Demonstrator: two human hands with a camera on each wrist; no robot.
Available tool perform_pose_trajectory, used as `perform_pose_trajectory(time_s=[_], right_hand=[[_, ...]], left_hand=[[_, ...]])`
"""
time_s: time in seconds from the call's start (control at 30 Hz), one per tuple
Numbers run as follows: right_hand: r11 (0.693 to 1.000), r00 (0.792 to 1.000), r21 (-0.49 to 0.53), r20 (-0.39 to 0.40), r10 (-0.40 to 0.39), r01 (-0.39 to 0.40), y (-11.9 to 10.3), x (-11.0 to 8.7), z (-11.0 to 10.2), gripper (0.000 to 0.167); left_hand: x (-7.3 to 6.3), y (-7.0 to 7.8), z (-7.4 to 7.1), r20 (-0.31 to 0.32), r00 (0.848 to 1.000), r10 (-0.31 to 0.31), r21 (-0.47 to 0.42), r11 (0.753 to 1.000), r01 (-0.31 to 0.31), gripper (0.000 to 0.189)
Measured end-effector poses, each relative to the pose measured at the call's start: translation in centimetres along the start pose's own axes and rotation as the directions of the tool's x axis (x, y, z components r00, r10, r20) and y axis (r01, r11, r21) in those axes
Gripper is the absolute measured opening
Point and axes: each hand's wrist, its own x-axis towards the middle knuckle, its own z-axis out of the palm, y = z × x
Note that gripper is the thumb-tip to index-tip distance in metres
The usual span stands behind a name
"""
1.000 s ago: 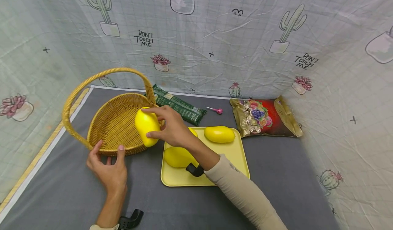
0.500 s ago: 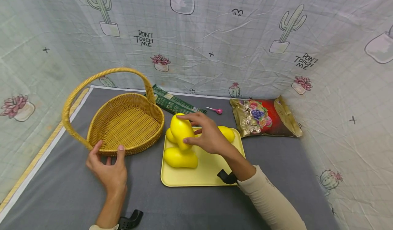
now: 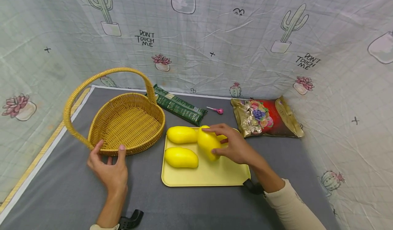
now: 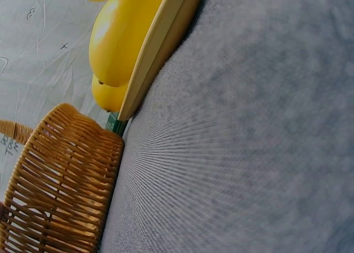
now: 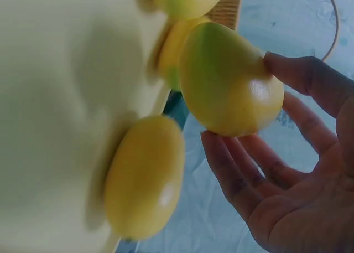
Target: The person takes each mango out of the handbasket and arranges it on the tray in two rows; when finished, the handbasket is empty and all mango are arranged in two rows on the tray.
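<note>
My right hand holds a yellow mango between thumb and fingers over the yellow tray. In the right wrist view the held mango shows a greenish side and is raised off the tray surface. Two more mangoes lie at the tray's left, a back one and a front one. Another mango lies at the tray's back right, mostly hidden by my hand in the head view. My left hand grips the near rim of a wicker basket, thumb and forefinger over the edge.
Behind the tray lie a long green packet and a pink lollipop. A red and gold candy bag lies at the back right. The basket's tall handle arches up at the left. A printed cloth hangs behind the table.
My right hand has carried the mango from the basket's right side rightward, over the tray's left mangoes, to the tray's middle. My left hand has stayed at the basket rim.
</note>
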Motion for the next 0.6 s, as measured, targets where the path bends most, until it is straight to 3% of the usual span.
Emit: perform_pose_trajectory(time_s=[0.33,0.6], right_hand=[[0.996,0.990,-0.087,0.141,-0.001,0.014,2.5,-1.8,-0.8,0.069],[0.986,0.986,-0.153,0.164,-0.035,0.061,3.2,-2.0,-0.1,0.068]], left_hand=[[0.1,-0.1,0.0,0.004,1.000,0.003,-0.001,1.000,-0.003,0.063],[0.1,-0.2,-0.1,0.008,1.000,-0.001,-0.023,1.000,0.002,0.065]])
